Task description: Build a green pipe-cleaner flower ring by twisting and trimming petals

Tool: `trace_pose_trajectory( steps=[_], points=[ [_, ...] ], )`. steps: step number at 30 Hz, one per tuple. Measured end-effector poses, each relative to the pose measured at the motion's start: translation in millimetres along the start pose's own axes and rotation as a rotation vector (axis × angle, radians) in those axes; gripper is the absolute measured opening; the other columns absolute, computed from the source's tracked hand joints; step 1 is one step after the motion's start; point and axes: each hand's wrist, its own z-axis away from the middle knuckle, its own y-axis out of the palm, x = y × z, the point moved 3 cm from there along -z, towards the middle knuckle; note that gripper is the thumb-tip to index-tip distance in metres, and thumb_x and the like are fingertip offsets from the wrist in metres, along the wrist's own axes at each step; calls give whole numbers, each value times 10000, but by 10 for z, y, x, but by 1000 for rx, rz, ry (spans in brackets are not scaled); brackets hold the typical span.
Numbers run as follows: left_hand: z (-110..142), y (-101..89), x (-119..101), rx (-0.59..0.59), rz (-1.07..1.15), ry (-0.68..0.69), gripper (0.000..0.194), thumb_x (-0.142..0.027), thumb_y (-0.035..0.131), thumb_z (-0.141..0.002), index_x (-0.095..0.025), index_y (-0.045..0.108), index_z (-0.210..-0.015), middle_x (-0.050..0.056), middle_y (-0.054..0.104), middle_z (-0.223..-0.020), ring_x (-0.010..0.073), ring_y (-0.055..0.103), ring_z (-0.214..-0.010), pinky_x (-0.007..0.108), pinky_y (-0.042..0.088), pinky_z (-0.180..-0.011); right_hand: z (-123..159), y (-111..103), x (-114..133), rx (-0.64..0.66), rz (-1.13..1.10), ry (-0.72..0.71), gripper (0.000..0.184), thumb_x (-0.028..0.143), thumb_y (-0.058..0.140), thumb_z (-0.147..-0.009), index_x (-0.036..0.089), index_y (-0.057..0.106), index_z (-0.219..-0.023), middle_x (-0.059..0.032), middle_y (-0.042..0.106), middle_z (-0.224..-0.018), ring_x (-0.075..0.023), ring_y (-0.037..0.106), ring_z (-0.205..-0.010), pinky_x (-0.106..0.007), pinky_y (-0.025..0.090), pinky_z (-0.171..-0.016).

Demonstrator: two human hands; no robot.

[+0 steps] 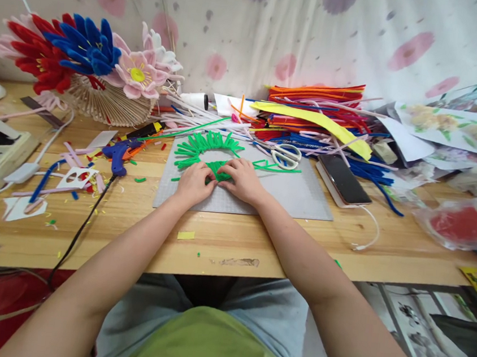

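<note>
My left hand [196, 185] and my right hand [242, 180] meet at the near side of a grey cutting mat [304, 199]. Between their fingertips they pinch a bundle of green pipe cleaners [218, 169], partly covered by the fingers. Just beyond lies a curved row of green pipe cleaner loops [190, 149], fanned out in an arc on the mat. Whether the bundle joins this arc, I cannot tell. Right of my right hand are loose green stems [277, 168] and white-handled scissors [285, 156].
A blue glue gun [118, 157] lies at left among pipe cleaner scraps, its cord crossing the table edge. Behind it stands a basket [106, 99] of fuzzy flowers. Piled pipe cleaners [315, 96] fill the back. A phone [343, 179] with a white cable sits at right.
</note>
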Motion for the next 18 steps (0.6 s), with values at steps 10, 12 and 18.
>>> trace_pose_trajectory(
  steps=[10,12,18],
  points=[
    [0,-28,14,22,7,33,104,-288,546,-767,-197,581,-730,46,574,-862,200,537,-901,312,415,-801,-82,78,-14,39,-78,-28,124,231,561,-821,205,670,-874,-47,630,-943,-194,499,-931,-321,338,-835],
    [27,-75,46,31,24,76,121,-315,556,-769,-201,574,-804,45,570,-912,196,535,-917,306,416,-797,-58,60,-24,37,-93,-35,141,262,566,-822,203,667,-902,-50,626,-955,-196,499,-939,-322,337,-844],
    [93,-188,127,69,79,63,192,-206,533,-715,-209,498,-904,40,560,-906,186,533,-847,301,418,-739,-31,28,55,-22,-89,-70,291,356,602,-793,202,623,-1038,-72,587,-1041,-221,462,-1014,-337,320,-869]
  ],
)
